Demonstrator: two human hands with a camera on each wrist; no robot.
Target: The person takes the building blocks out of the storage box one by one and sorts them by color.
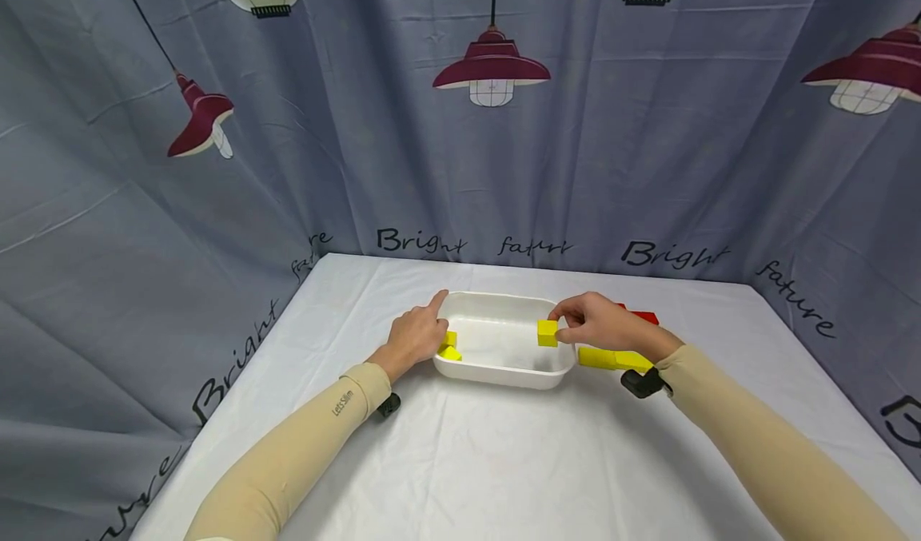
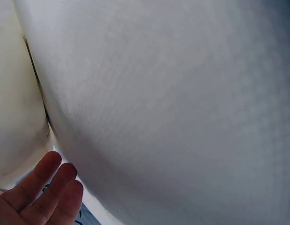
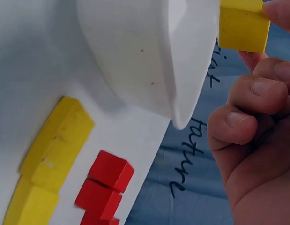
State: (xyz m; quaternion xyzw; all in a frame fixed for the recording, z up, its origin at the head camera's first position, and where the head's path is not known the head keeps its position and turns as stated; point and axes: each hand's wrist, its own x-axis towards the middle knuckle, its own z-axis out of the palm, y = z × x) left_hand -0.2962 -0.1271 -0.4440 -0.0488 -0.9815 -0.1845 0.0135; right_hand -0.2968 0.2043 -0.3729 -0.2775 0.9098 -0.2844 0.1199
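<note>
A white rectangular dish [image 1: 496,376] with rounded corners stands on the table. My right hand [image 1: 603,323] pinches a yellow cube [image 1: 547,333] between thumb and index finger, above the dish's right end. In the right wrist view that cube [image 3: 243,28] shows past the dish's rim, the other fingers curled below it. At the left end of the dish, my left hand [image 1: 415,335] touches the rim, its index finger pointing along the far corner. Three of its fingers [image 2: 48,176] extend loosely by the outer wall. Inside, yellow blocks [image 1: 451,354] lie near the left hand, partly hidden.
Right of the dish, yellow blocks [image 3: 58,140] lie in a row, with red blocks [image 3: 111,171] beside them, farther back. A white cloth [image 1: 496,461] covers the table. Behind hangs a grey-blue curtain [image 1: 403,149] printed with lamps and lettering.
</note>
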